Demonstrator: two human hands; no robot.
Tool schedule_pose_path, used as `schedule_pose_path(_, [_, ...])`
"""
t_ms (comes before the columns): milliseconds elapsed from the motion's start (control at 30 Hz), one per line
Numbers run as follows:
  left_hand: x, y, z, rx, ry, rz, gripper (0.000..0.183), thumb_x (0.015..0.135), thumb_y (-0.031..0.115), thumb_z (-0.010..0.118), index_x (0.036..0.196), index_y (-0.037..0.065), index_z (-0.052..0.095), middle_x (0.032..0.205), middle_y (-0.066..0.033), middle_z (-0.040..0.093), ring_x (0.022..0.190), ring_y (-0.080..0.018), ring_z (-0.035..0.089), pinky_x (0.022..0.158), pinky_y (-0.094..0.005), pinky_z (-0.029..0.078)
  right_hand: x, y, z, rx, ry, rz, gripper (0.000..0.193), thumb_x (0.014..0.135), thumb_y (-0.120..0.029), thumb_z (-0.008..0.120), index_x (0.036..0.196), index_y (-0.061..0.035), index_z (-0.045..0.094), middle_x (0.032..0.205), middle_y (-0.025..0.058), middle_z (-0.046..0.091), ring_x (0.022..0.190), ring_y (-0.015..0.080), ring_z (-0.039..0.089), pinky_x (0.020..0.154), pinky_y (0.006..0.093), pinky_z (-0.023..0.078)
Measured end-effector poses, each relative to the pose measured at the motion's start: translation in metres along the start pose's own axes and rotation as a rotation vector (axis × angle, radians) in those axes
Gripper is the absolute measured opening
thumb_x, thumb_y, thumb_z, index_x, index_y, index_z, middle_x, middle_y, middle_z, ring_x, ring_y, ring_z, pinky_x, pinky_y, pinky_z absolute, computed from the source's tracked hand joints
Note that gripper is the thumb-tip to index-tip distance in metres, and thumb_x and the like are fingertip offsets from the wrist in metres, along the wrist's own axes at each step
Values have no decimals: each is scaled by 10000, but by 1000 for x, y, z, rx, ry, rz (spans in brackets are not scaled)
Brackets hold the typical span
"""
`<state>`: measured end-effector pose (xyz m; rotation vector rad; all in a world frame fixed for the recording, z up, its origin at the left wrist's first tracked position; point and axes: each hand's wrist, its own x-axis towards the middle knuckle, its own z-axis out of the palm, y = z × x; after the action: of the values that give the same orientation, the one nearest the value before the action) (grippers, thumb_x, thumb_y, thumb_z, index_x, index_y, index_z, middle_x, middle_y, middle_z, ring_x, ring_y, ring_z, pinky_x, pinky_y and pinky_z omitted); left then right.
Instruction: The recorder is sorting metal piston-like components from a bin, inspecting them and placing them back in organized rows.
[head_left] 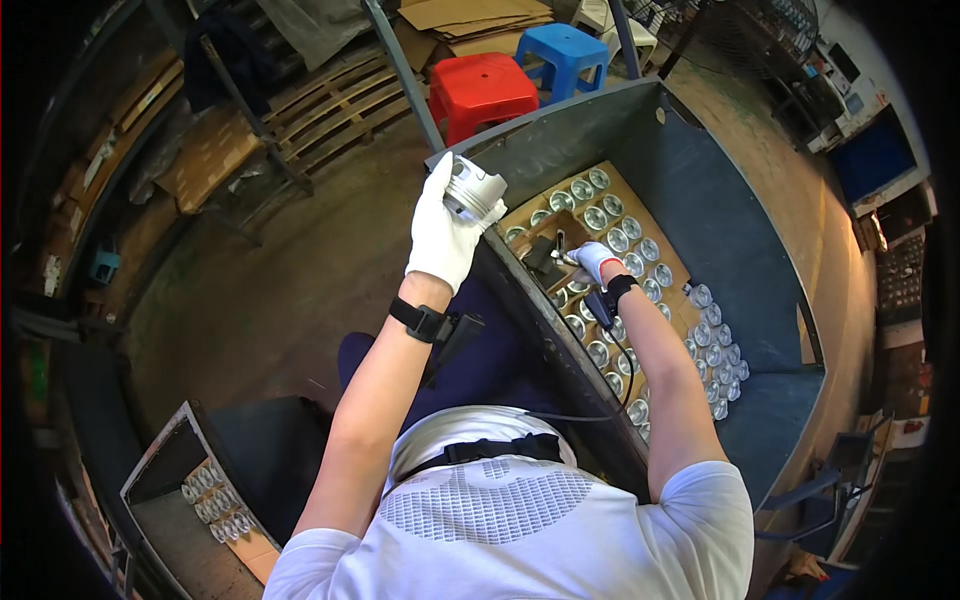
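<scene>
My left hand [440, 238], in a white glove, is closed around a silver metal piston [474, 190]. It holds the piston up at the near-left rim of a large dark metal bin [722, 190]. Down inside the bin, my gloved right hand [594, 260] is closed beside a dark block-like fixture [544, 260] on a brown board. A small shiny metal piece shows at its fingertips; its kind is too small to tell. Rows of pistons [618, 240] stand on a cardboard sheet around this hand. More pistons [712, 345] crowd together to its right.
A red stool [482, 92] and a blue stool [563, 55] stand beyond the bin. Wooden pallets [335, 105] lie at the far left. At the lower left, a second metal bin [160, 470] holds several pistons. A cable runs from my right wrist across my body.
</scene>
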<state>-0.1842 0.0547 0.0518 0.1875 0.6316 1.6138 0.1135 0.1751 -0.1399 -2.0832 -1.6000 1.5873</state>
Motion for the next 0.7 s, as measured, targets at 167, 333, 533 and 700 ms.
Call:
schedule_pose_path(167, [1, -1, 2, 30, 11, -17, 291, 994, 368, 657, 1113, 111, 588, 1047, -99, 661, 968, -275, 676, 818, -472, 573, -42, -42, 0, -59, 69, -470, 374, 965, -243, 647, 1262, -16, 663, 1175, 99, 727, 891, 163, 713, 804, 308, 554])
schedule_pose_path(333, [-1, -15, 12, 87, 3, -34, 311, 989, 369, 662, 1160, 121, 583, 1067, -91, 664, 985, -273, 680, 895, -480, 547, -172, -134, 5, 244, 29, -870, 520, 893, -235, 764, 1346, -20, 623, 1252, 91, 676, 961, 130, 649, 825, 299, 541])
schedule_pose_path(533, [-1, -42, 18, 133, -95, -225, 360, 1007, 394, 619, 1233, 116, 585, 1111, -84, 673, 1057, -305, 681, 959, -476, 525, -188, -135, 10, 311, -19, -853, 257, 848, -104, 789, 1063, 5, 701, 965, 53, 708, 872, 136, 653, 783, 295, 534])
schedule_pose_path(700, [9, -80, -22, 1072, -279, 391, 444, 1017, 331, 591, 1398, 124, 499, 1331, -103, 578, 1041, -322, 667, 905, -468, 555, -201, -115, -23, 121, 198, -830, 167, 822, -86, 785, 956, -19, 711, 895, 16, 661, 849, 103, 605, 785, 291, 500])
